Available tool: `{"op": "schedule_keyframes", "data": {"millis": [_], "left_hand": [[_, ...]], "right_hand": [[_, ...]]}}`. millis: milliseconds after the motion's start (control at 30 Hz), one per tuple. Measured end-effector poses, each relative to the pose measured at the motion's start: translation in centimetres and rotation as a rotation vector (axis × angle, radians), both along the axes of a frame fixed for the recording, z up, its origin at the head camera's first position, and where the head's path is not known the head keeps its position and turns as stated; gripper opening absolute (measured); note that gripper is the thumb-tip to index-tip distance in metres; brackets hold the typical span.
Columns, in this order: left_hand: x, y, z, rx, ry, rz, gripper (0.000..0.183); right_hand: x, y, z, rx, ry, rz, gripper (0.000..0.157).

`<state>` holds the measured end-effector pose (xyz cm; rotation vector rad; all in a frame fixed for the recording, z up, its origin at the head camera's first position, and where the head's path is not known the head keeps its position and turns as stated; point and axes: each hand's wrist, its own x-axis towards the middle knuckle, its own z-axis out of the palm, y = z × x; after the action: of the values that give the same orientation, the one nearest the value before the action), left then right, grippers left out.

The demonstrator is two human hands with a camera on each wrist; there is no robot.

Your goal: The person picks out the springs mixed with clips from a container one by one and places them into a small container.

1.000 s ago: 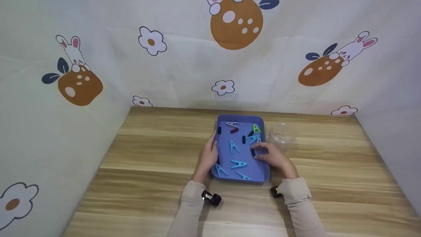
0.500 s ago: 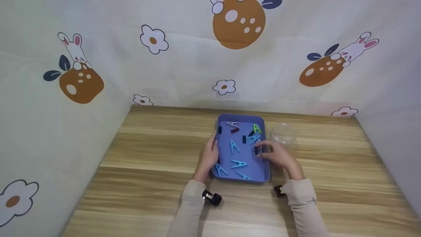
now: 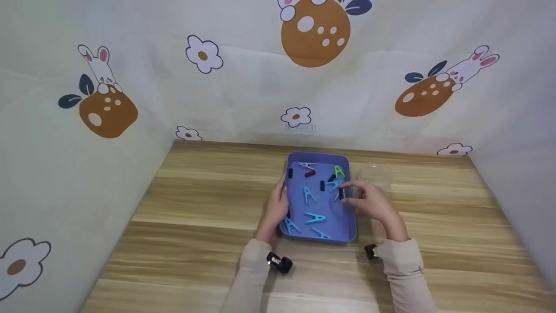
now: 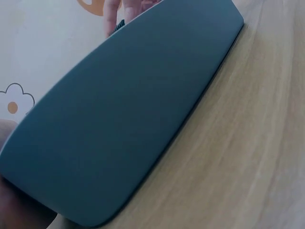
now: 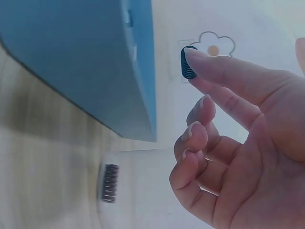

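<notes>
A blue-purple tray (image 3: 319, 228) lies on the table, holding several clothespins, such as a light blue one (image 3: 315, 217) and a green one (image 3: 339, 171). Small dark ribbed cylinders, one of them the black piece (image 3: 322, 185), lie among them, with a dark red piece (image 3: 309, 174). My left hand (image 3: 277, 204) grips the tray's left side. Above the tray's right edge, my right hand (image 3: 371, 200) pinches a small dark ribbed cylinder (image 5: 187, 64) between thumb and index finger; its other fingers curl loosely. A clear round jar (image 3: 377, 173) stands just beyond that hand, partly hidden.
Wood-grain tabletop (image 3: 208, 195) extends around the tray. A patterned cloth wall (image 3: 243, 87) closes off the back and sides. In the right wrist view, a ribbed dark piece (image 5: 110, 183) shows at the clear jar's end.
My right hand has lifted the dark ribbed cylinder off the tray's floor and moved right and slightly farther away, toward the tray's right rim. My left hand stays at the tray.
</notes>
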<state>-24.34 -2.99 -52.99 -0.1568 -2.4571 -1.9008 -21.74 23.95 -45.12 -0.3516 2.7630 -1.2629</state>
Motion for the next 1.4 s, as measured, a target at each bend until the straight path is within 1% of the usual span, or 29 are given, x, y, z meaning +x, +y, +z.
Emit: {"op": "schedule_keyframes", "data": {"millis": [133,233,333,500,567,733,867,967,1200,1400], "left_hand": [[0.1,0.0,0.1,0.010,0.002,-0.003,0.050],[0.0,0.0,0.2,0.025,0.004,-0.008,0.051],[0.0,0.0,0.2,0.020,0.007,-0.001,0.051],[-0.4,0.0,-0.2,0.031,0.087,-0.004,0.049],[-0.6,0.0,-0.4,0.045,0.108,-0.015,0.048],[-0.3,0.0,-0.3,0.044,0.056,-0.015,0.049],[-0.1,0.1,-0.1,0.035,-0.005,-0.010,0.050],[0.0,0.1,0.0,0.020,-0.020,-0.003,0.051],[0.1,0.1,0.0,-0.023,-0.013,0.014,0.051],[0.1,0.0,0.1,-0.030,0.002,0.018,0.051]], "right_hand": [[0.3,0.2,0.5,-0.006,0.014,-0.028,0.036],[0.3,0.5,0.9,0.003,0.045,-0.045,0.036],[0.4,0.7,1.4,0.006,0.067,-0.068,0.037],[0.5,1.3,1.7,-0.050,0.119,-0.113,0.037],[0.5,1.6,1.7,-0.065,0.124,-0.134,0.037],[0.9,2.0,2.2,-0.063,0.097,-0.184,0.038],[1.1,2.5,2.4,-0.050,0.112,-0.222,0.039],[1.1,2.8,2.4,-0.043,0.137,-0.249,0.040],[1.2,3.8,2.6,-0.022,0.162,-0.314,0.040],[1.3,4.5,2.6,-0.015,0.172,-0.363,0.038]]}}
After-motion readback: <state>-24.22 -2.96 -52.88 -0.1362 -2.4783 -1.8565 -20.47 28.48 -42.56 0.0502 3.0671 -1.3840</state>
